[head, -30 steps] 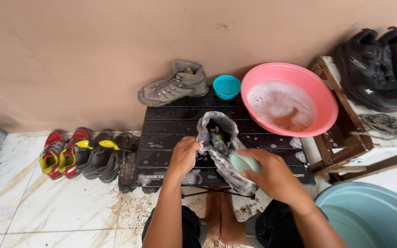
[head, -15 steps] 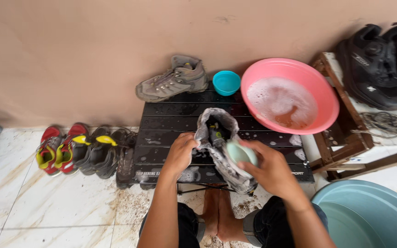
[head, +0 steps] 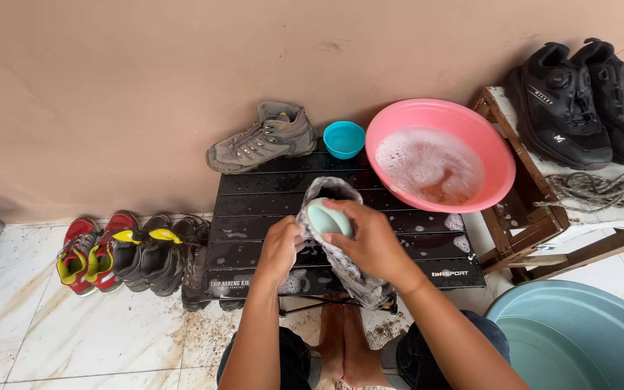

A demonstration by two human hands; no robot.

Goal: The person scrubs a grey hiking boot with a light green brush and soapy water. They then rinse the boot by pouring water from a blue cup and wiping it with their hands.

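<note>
The grey shoe (head: 341,249) stands tilted on the black counter (head: 254,224), toe toward me, opening toward the wall. My right hand (head: 366,238) comes over it from the right, wrist bent, fingers (head: 341,211) curled around a pale green brush (head: 324,218) pressed to the shoe's upper. My left hand (head: 279,249) clamps the shoe's left side, fingers wrapped onto it, forearm reaching straight up from my lap. Behind sit a second shoe (head: 261,139), a blue cup (head: 344,139) and a pink basin (head: 496,155) of suds.
</note>
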